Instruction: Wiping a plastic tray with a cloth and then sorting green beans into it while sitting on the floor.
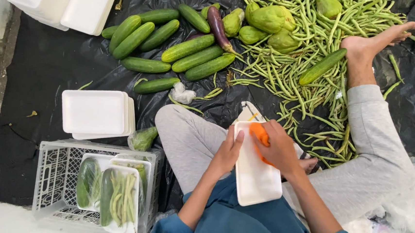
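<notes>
The right hand (280, 148) closes around an orange carrot (260, 136), pressing it onto a white foam tray (256, 181) over the lap; the left hand (227, 154) grips the tray's left edge; beyond lie cucumbers (190, 48) and green beans (310, 60).

White foam trays and wrapped packs

We see wrapped vegetable trays (110, 194) in the near-left crate (50, 171), and empty tray stacks (96, 112) left and far-left.
</notes>
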